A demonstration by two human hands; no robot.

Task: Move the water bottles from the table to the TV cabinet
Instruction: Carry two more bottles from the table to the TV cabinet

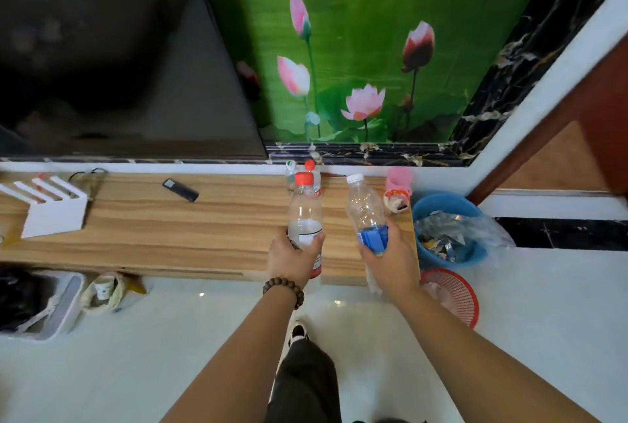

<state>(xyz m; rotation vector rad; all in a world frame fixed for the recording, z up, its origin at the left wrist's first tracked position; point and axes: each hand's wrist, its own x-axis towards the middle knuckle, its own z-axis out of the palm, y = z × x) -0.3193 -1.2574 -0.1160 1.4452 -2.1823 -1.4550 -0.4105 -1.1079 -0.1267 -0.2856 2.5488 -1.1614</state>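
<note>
A red-capped bottle (304, 215) is clasped low in the left grip (293, 258) and a white-capped bottle (367, 215) in the right grip (390, 258), over the TV cabinet (153, 229). If lowered carelessly, the two bottles (300, 174) already standing behind could be knocked over

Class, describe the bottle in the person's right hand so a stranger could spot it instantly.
Find the long wooden TV cabinet below the lotus mural. Near its right end, the right hand holds a clear bottle tilted slightly left. Unlike the red-capped bottle in the left hand, it has a white cap and blue label.
</note>
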